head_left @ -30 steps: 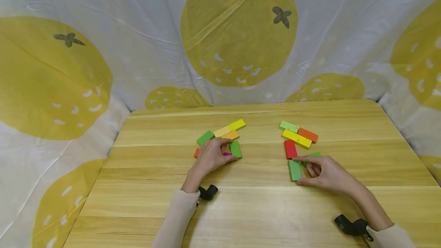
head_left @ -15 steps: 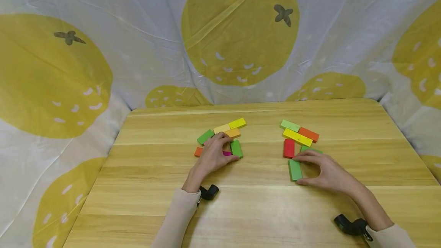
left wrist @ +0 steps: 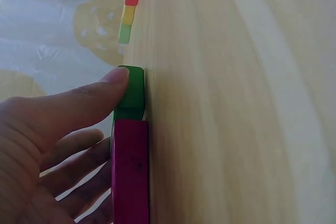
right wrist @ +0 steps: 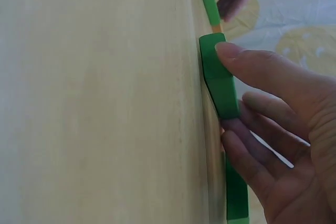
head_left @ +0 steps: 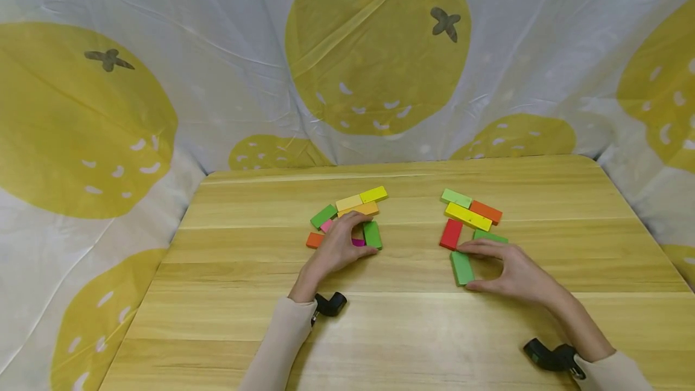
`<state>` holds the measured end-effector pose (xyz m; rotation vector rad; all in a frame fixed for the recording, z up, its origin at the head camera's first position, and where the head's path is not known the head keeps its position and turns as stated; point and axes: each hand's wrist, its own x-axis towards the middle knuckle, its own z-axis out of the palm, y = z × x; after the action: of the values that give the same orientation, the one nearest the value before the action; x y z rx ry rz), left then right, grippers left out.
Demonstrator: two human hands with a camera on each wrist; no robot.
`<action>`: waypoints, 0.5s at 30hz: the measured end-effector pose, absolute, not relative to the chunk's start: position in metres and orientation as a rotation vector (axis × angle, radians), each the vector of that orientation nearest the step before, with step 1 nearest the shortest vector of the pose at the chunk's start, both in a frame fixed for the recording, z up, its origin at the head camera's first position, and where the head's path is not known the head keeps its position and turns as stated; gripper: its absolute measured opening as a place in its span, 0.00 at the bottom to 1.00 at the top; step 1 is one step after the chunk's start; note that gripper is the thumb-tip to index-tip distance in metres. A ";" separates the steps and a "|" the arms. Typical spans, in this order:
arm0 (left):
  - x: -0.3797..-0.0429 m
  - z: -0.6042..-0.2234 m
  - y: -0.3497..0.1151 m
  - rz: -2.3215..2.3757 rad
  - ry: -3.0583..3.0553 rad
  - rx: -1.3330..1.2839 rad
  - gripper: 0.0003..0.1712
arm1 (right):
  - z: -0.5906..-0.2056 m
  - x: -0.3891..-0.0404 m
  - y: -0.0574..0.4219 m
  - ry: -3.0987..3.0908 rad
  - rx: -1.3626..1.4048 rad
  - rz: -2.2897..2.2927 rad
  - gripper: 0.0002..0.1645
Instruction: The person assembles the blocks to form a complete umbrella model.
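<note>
1. The left hand [head_left: 339,244] pinched the left green block [head_left: 373,235], thumb at its 6 o'clock end and forefinger at 12; gripping the ends probably made small turns easy.
2. The right hand [head_left: 516,271], well apart at 3 o'clock, clamped the right green block [head_left: 462,268] the same way, its palm at 4 o'clock, seemingly keeping the block's left side exposed.
3. The magenta block [head_left: 358,242] lay at the left green block's 9 o'clock, partly hidden. At the right green block's 11 o'clock, the red block [head_left: 450,234] slanted toward 1; whether those two touched was unclear.
4. Farther out, the orange block [head_left: 368,209] sloped toward 2 o'clock and the long yellow block [head_left: 468,216] toward 10, suggesting deliberate mirroring.
5. The bench [head_left: 412,330] carried everything, presumably steadying such fine placement.
</note>
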<state>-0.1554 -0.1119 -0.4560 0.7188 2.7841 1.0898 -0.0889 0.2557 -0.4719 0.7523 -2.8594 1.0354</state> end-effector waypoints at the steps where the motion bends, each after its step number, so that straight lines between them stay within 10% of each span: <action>1: -0.156 -0.456 -0.112 1.107 2.774 0.720 0.37 | -0.472 -0.089 0.255 -2.858 0.751 1.047 0.37; 15: -0.162 -0.456 -0.100 1.277 2.640 0.736 0.34 | -0.467 -0.095 0.203 -2.782 0.871 1.203 0.33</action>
<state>-0.1625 -0.0996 -0.4559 0.7365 2.6398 1.2775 -0.0949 0.2027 -0.4668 0.8713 -2.7823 1.2028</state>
